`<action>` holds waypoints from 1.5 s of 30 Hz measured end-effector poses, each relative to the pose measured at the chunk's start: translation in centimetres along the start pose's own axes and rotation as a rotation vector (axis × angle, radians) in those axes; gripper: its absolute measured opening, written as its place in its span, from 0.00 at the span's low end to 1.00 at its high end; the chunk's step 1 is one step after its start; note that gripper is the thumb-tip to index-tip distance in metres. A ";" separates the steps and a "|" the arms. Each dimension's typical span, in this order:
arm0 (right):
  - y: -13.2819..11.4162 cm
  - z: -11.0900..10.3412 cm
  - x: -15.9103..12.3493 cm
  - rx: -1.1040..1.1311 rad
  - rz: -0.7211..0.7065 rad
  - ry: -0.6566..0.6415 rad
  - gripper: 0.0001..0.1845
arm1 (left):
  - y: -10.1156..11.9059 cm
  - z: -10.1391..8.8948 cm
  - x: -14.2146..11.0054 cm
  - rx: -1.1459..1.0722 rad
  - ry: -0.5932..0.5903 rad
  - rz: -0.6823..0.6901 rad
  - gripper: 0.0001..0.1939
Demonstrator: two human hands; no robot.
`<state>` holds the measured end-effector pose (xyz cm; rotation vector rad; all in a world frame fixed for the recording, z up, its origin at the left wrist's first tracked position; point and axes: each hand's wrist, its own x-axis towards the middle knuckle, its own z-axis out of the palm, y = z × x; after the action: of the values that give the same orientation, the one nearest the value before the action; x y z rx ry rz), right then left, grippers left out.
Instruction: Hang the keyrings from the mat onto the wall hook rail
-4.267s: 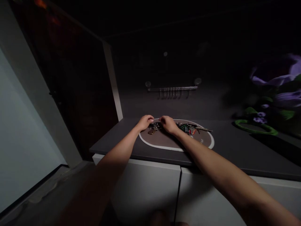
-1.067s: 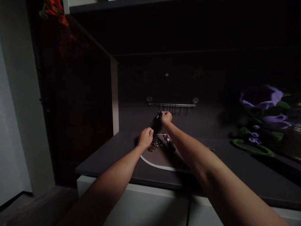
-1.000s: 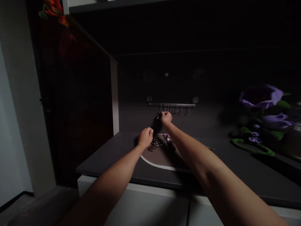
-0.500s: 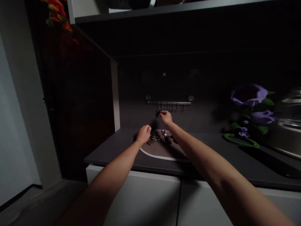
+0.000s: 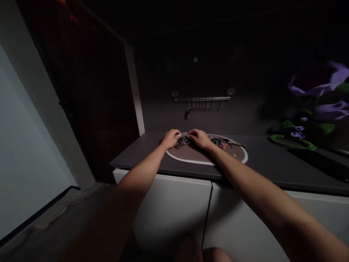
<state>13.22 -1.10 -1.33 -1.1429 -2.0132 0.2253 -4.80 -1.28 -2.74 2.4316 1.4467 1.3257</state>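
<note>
My left hand [image 5: 170,138] rests at the left end of a brown mat [image 5: 201,157] with a white rim, its fingers curled together beside a bunch of keys [image 5: 183,140]. What lies between those fingers, if anything, is hidden. Over the mat's middle my right hand [image 5: 201,138] points left, thumb and fingers bent in toward each other close to the keys; I cannot make out what they hold. A small dark key bunch [image 5: 187,114] hangs from the leftmost hook of a clear rod [image 5: 203,99] on the wall.
More small items, some green and red [image 5: 219,142], lie on the mat's right part. Several hooks [image 5: 201,105] hang along the rod. Purple knitted flowers [image 5: 329,111] with a green ring [image 5: 293,142] stand on the counter [image 5: 272,167] at right. White cabinet doors [image 5: 171,207] are below.
My right hand has let go of the dark key bunch, which now hangs on the hook, and has come down to the mat. My left hand stays by the keys. The view has tilted downward.
</note>
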 end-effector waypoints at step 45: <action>-0.5 0.4 0.5 -0.119 -0.084 -0.072 0.11 | 0.9 -0.6 0.5 0.335 -0.058 0.236 0.10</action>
<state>12.47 -0.87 -1.06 -1.1341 -2.1578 0.1060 -4.49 -1.64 -1.70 2.9041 1.5145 1.1097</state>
